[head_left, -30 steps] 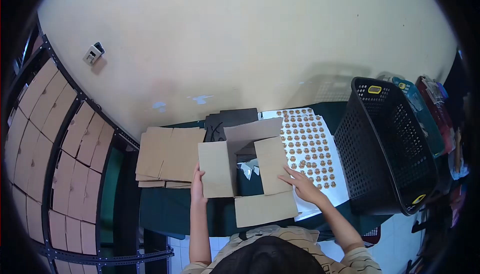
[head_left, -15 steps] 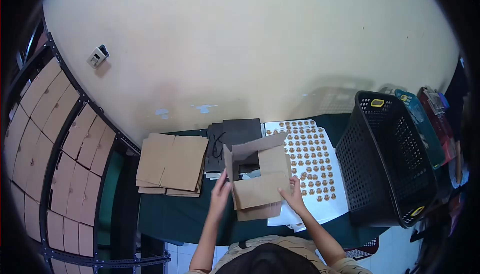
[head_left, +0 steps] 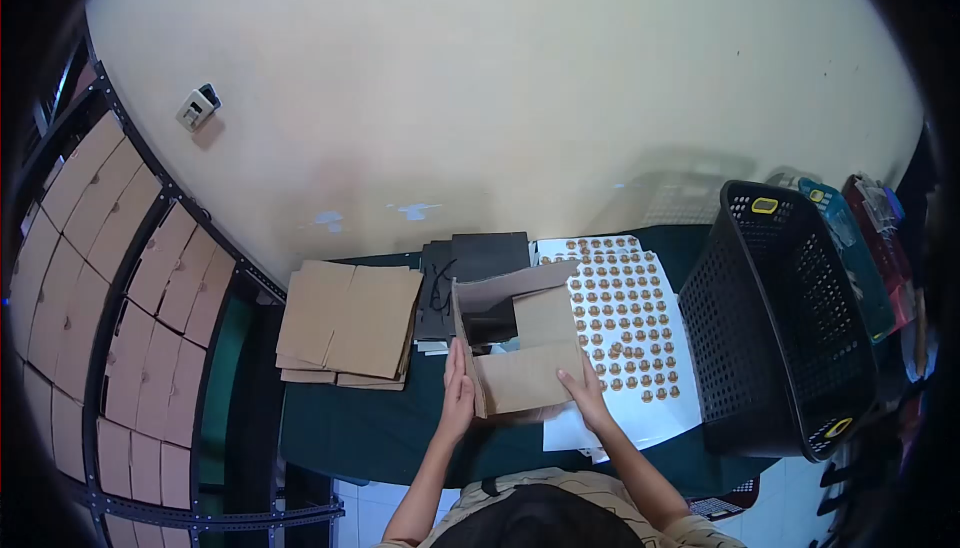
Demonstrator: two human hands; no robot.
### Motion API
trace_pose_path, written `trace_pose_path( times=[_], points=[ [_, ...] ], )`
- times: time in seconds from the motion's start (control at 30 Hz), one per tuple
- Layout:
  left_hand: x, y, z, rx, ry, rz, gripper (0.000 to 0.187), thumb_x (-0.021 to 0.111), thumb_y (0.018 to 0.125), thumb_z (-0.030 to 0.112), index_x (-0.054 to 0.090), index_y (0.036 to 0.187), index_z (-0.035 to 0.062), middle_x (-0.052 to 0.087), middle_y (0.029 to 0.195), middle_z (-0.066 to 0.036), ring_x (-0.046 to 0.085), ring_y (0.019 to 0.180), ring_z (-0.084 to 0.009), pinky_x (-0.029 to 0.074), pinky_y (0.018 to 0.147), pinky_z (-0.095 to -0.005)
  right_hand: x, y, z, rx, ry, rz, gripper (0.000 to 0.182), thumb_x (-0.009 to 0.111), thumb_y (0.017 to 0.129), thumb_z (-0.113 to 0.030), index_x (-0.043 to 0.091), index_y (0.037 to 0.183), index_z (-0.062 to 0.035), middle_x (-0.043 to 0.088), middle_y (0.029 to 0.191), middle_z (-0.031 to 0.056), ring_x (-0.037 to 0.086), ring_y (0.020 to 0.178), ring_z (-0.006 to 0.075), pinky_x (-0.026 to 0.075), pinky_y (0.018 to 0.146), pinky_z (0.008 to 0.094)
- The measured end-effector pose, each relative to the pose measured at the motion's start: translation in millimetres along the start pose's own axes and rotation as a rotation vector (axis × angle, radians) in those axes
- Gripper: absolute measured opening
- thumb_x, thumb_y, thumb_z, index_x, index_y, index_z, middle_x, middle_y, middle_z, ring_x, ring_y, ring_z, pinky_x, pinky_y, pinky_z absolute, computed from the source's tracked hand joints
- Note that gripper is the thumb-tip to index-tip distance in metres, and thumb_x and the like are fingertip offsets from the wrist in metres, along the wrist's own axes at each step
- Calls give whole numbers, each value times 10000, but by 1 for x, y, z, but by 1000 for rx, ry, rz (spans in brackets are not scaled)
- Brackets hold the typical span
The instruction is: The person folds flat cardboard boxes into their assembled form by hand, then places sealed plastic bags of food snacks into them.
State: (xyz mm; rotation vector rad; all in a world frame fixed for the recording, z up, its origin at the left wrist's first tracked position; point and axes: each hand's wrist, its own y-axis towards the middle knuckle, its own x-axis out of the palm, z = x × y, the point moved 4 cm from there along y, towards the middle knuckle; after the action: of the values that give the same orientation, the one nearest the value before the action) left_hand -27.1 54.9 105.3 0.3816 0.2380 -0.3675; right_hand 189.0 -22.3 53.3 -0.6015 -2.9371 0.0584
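A partly folded cardboard box (head_left: pixel 548 380) is held between my two hands over the front of the table, and its middle shows a dark opening. Along the left wall lies my left hand (head_left: pixel 458 394), fingers fairly straight and pressed against the cardboard. My right hand (head_left: pixel 588 392) grips the right side, thumb over the front panel and fingers hidden behind the edge. Beneath and to the right of the box are white sheets (head_left: pixel 658 423) printed with rows of small brown-gold stickers.
Flat cardboard pieces (head_left: pixel 345 318) are stacked on the green-covered table (head_left: pixel 350 433). Black folders (head_left: pixel 490 253) with a dark cord lie behind the box. A tall black basket (head_left: pixel 735 338) stands at right. Shelves hold boxes (head_left: pixel 150 368) at left.
My left hand has moved slightly right and flattened against the left wall, where the flap now stands closer in. The lower front flap has swung under, mostly out of sight.
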Motion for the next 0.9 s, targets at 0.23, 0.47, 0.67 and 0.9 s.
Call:
trace_pose_path(
  times=[0.23, 0.47, 0.67, 0.9],
  points=[
    [-3, -5, 9, 8, 67, 37, 502, 260, 955, 283, 195, 1376, 17, 170, 1428, -148, 158, 1324, -267, 119, 1068, -337, 5, -13, -39, 35, 36, 27, 578, 573, 843, -162, 302, 1319, 22, 428, 1251, 145, 406, 1147, 202, 319, 958, 293],
    [12, -10, -7, -55, 73, 55, 482, 290, 949, 244, 224, 1361, 3, 212, 1413, -153, 182, 1319, -267, 136, 1069, -336, -9, -11, 15, 138, 64, 51, 539, 544, 856, -123, 307, 1318, 18, 437, 1248, 137, 421, 1132, 186, 333, 950, 297],
    [17, -18, 8, 15, 44, 43, 687, 353, 877, 440, 164, 1372, 2, 137, 1423, -187, 142, 1325, -304, 135, 1066, -375, -15, -10, 18, 143, 121, 49, 536, 533, 862, -121, 299, 1319, 32, 426, 1262, 144, 419, 1129, 189, 334, 947, 292],
    [18, -29, 26, 102, 273, -93, 1093, 741, 665, 372, -13, 1390, 53, 44, 1428, -236, 111, 1320, -377, 183, 1056, -426, 0, 9, -40, -401, -848, -31, 529, 606, 724, -132, 417, 1207, -34, 369, 1222, 240, 333, 1135, 389, 263, 974, 463]
  ],
)
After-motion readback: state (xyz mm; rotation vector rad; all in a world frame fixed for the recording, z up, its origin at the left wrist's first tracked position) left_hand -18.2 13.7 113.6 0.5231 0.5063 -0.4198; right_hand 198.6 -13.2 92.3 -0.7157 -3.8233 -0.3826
